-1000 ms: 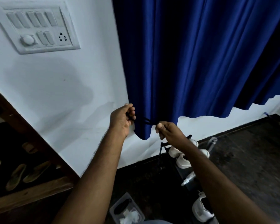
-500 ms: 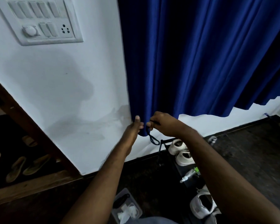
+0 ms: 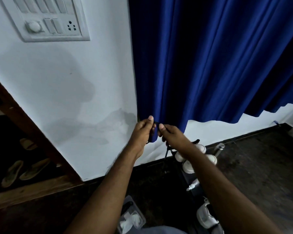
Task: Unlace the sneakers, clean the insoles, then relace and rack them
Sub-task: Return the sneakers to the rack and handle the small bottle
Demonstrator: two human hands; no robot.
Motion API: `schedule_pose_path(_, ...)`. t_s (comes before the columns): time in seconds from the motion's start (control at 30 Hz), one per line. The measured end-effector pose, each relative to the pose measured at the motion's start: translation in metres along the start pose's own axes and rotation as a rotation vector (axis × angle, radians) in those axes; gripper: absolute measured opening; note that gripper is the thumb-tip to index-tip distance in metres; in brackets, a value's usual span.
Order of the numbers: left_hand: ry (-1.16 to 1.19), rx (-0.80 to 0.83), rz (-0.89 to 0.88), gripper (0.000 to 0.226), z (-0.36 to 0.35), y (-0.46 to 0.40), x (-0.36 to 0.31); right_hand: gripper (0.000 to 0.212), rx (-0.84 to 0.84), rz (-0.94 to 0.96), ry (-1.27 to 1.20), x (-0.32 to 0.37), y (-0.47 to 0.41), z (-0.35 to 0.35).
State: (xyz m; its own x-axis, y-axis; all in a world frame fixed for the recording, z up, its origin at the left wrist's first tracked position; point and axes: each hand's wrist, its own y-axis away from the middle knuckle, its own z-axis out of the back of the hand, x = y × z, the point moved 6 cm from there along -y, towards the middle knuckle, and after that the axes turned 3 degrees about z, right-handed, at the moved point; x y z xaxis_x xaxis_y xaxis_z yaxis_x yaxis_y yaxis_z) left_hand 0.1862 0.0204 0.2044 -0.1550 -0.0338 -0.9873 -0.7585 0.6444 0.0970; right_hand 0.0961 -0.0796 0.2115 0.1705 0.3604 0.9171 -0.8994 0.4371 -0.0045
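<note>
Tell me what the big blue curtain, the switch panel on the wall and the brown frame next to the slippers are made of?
The big blue curtain looks like soft woven cloth: it hangs in deep folds with a faint sheen. The white switch panel seems to be smooth moulded plastic, slightly glossy. The brown frame by the slippers looks like polished wood, though the grain is too dim to be sure.

Wall and drape before me

A deep-blue pleated curtain (image 3: 210,65) hangs beside my white switchboard panel (image 3: 46,19); tan sandals (image 3: 22,169) lie behind a brown wooden frame (image 3: 32,135).
</note>
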Motion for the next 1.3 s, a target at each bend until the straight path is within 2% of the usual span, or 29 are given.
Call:
schedule_pose_path(0.1, 0.056, -0.045, 0.054, 0.041, -0.001, -0.002, -0.004, 0.031, -0.044, -0.027, -0.084, -0.016, 0.004, -0.028)
schedule_pose_path(0.17, 0.096, -0.095, 0.107, 0.039, 0.004, -0.003, -0.002, 0.038, -0.080, 0.026, -0.040, -0.020, 0.002, -0.038)
schedule_pose_path(0.3, 0.243, -0.184, 0.107, 0.033, 0.030, -0.006, -0.005, 0.055, -0.339, 0.132, 0.030, -0.009, 0.003, -0.022)
schedule_pose_path(0.33, 0.248, -0.198, 0.112, 0.031, 0.036, -0.003, -0.006, 0.062, -0.343, 0.151, 0.038, -0.005, 0.002, -0.020)
schedule_pose_path(0.4, 0.217, -0.178, 0.136, 0.032, 0.046, 0.000, -0.006, 0.086, -0.248, 0.187, 0.089, 0.008, -0.004, -0.030)
schedule_pose_path(0.47, 0.172, -0.126, 0.142, 0.032, 0.051, 0.004, -0.006, 0.099, -0.168, 0.259, 0.227, 0.018, -0.013, -0.053)
schedule_pose_path(0.5, 0.164, -0.115, 0.133, 0.031, 0.054, 0.008, -0.008, 0.099, -0.151, 0.289, 0.300, 0.020, -0.017, -0.066)
schedule_pose_path(0.57, 0.140, -0.125, 0.119, 0.029, 0.067, 0.013, -0.011, 0.084, -0.133, 0.294, 0.354, 0.023, -0.024, -0.091)
schedule_pose_path(0.67, 0.154, -0.128, 0.119, 0.033, 0.095, 0.017, -0.012, 0.049, -0.083, 0.288, 0.190, 0.027, -0.029, -0.122)
schedule_pose_path(0.73, 0.170, -0.142, 0.134, 0.029, 0.117, 0.019, -0.010, 0.032, -0.004, 0.248, 0.121, 0.028, -0.030, -0.143)
schedule_pose_path(0.83, 0.219, -0.131, 0.187, 0.029, 0.146, 0.022, -0.005, 0.025, 0.107, 0.128, -0.057, 0.031, -0.025, -0.174)
schedule_pose_path(0.9, 0.350, -0.130, 0.225, 0.030, 0.163, 0.023, 0.005, 0.017, 0.109, 0.068, -0.189, 0.032, -0.022, -0.186)
schedule_pose_path(1.0, 0.560, -0.153, 0.265, 0.024, 0.182, 0.024, 0.027, 0.018, 0.113, 0.002, -0.273, 0.026, -0.022, -0.197)
schedule_pose_path(1.1, 0.598, -0.206, 0.286, 0.009, 0.197, 0.024, 0.059, 0.019, 0.168, -0.104, -0.342, 0.011, -0.027, -0.209)
schedule_pose_path(1.2, 0.624, -0.321, 0.299, 0.002, 0.213, 0.023, 0.097, 0.020, 0.250, -0.153, -0.308, -0.011, -0.035, -0.220)
schedule_pose_path(1.23, 0.634, -0.372, 0.315, 0.004, 0.218, 0.024, 0.111, 0.021, 0.270, -0.164, -0.282, -0.022, -0.039, -0.225)
schedule_pose_path(1.3, 0.657, -0.490, 0.357, 0.027, 0.226, 0.024, 0.139, 0.026, 0.278, -0.187, -0.260, -0.044, -0.049, -0.236)
